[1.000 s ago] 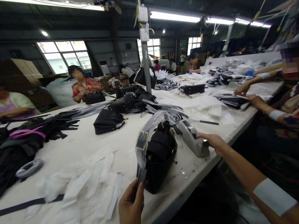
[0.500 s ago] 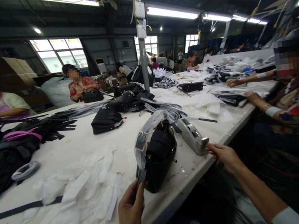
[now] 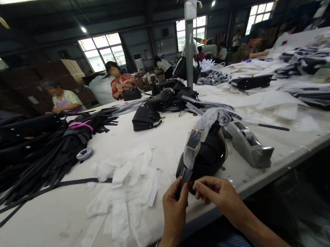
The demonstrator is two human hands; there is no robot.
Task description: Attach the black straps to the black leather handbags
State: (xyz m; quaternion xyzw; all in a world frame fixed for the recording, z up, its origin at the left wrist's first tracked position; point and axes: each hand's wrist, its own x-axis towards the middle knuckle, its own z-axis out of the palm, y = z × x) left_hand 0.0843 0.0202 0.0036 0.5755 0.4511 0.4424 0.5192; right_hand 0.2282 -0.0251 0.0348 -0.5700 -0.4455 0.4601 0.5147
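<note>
A black handbag (image 3: 212, 151) stands near the table's front edge, its strap (image 3: 195, 139) wrapped in clear plastic, with a gold-edged buckle on it. My left hand (image 3: 174, 202) pinches the strap's lower end between thumb and fingers. Close beside it, my right hand (image 3: 217, 189) is closed in a pinch; whatever it holds is too small to make out. To the right of the bag sits a grey tape dispenser (image 3: 254, 150), apart from both hands.
White wrapping strips (image 3: 122, 193) lie left of my hands. Black straps (image 3: 52, 161) are heaped at the far left. Another black bag (image 3: 144, 118) and more bags stand toward a metal post (image 3: 190, 52). A co-worker (image 3: 122, 82) sits across the table.
My right hand has come from the tape dispenser's front end to beside my left hand at the strap. The left hand keeps its pinch. The view has swung left.
</note>
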